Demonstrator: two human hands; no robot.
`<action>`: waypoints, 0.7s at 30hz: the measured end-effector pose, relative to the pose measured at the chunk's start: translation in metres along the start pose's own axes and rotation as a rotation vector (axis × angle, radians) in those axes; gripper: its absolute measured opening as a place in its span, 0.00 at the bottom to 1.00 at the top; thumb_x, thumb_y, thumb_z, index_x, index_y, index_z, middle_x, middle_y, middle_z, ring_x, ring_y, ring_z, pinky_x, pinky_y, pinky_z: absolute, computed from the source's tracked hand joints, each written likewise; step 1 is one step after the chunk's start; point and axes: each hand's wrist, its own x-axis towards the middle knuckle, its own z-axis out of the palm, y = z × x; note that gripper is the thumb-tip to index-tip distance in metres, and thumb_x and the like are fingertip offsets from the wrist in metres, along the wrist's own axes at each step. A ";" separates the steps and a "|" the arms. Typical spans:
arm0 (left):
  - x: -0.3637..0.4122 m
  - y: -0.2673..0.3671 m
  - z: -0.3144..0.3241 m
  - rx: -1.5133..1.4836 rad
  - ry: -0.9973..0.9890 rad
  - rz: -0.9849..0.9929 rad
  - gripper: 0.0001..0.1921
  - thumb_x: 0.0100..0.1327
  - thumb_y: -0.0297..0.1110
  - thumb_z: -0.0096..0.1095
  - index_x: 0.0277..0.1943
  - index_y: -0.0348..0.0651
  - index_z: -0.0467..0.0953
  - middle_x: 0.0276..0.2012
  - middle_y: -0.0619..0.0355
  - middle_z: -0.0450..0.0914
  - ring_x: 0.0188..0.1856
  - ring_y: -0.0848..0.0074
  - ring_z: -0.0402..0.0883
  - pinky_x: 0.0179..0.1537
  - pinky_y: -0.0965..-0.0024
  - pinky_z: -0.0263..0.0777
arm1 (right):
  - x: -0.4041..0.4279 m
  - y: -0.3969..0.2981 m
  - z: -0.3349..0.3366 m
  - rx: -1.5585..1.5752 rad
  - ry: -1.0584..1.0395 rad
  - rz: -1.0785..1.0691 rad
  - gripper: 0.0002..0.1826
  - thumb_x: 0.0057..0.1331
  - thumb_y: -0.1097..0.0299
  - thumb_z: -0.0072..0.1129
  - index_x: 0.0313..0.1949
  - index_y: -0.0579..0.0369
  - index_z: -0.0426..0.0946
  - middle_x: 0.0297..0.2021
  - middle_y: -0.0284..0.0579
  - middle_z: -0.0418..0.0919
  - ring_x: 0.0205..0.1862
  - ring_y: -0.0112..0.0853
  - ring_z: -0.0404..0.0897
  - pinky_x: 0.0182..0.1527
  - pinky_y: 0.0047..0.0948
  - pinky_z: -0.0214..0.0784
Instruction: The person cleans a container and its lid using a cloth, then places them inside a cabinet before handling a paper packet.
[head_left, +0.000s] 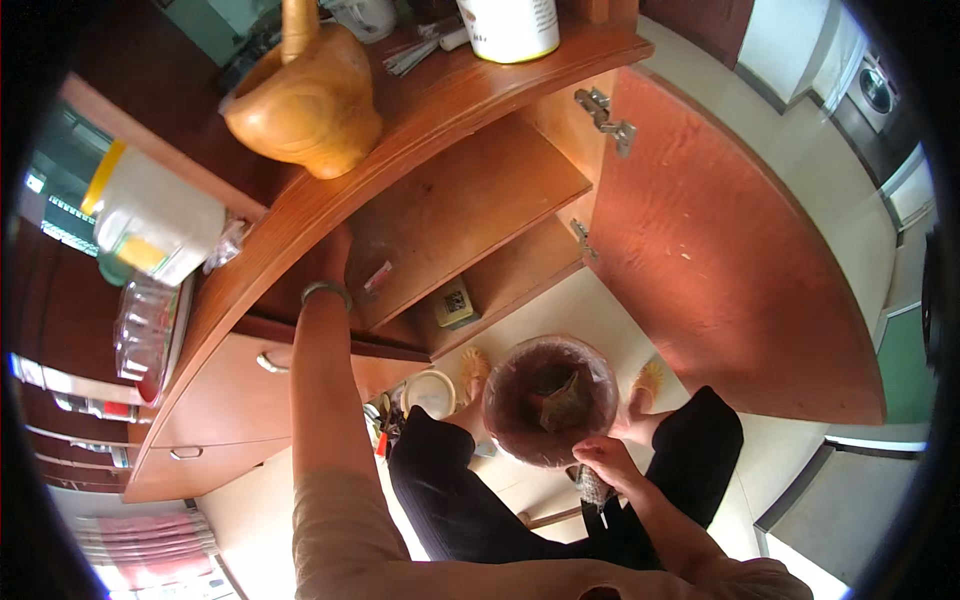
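My left arm, with a bangle at the wrist, reaches into the open wooden cabinet (465, 210). My left hand (339, 249) is in the shadow of the cabinet's left side, and its fingers and anything in them cannot be made out. Low between my knees stands a round waste bin (510, 442) lined with clear plastic, with some crumpled refuse (564, 405) inside. At the bin's near rim is my right hand (611, 465), its thumb by the edge, closed around a grey, rough-textured item (594, 487) that hangs below the fingers.
The cabinet door (727, 247) swings out on the right. Inside, a small red-and-white packet (379, 277) and a yellowish box (454, 302) lie on shelves. A wooden mortar (307, 105), white tub (511, 30) and yellow-lidded jar (161, 210) stand on the counter (450, 105).
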 end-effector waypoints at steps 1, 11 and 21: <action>0.006 0.000 0.007 -0.086 0.080 -0.042 0.19 0.58 0.38 0.46 0.50 0.38 0.68 0.47 0.41 0.70 0.50 0.53 0.68 0.49 0.58 0.63 | 0.006 0.006 0.000 -0.061 0.005 -0.039 0.08 0.54 0.70 0.59 0.32 0.59 0.76 0.26 0.36 0.75 0.28 0.20 0.71 0.32 0.19 0.64; 0.034 -0.039 0.081 -0.301 0.250 -0.110 0.16 0.59 0.34 0.45 0.46 0.35 0.70 0.45 0.42 0.72 0.48 0.54 0.70 0.48 0.59 0.63 | 0.026 0.006 0.004 -0.108 -0.044 0.064 0.10 0.56 0.65 0.58 0.33 0.58 0.76 0.26 0.36 0.77 0.29 0.21 0.72 0.33 0.20 0.65; 0.017 -0.015 0.039 -0.090 0.232 0.177 0.13 0.57 0.35 0.52 0.42 0.35 0.72 0.36 0.49 0.76 0.40 0.63 0.74 0.42 0.63 0.65 | 0.011 0.003 0.009 -0.131 -0.098 0.078 0.09 0.55 0.66 0.58 0.33 0.58 0.76 0.26 0.35 0.76 0.29 0.20 0.72 0.34 0.19 0.64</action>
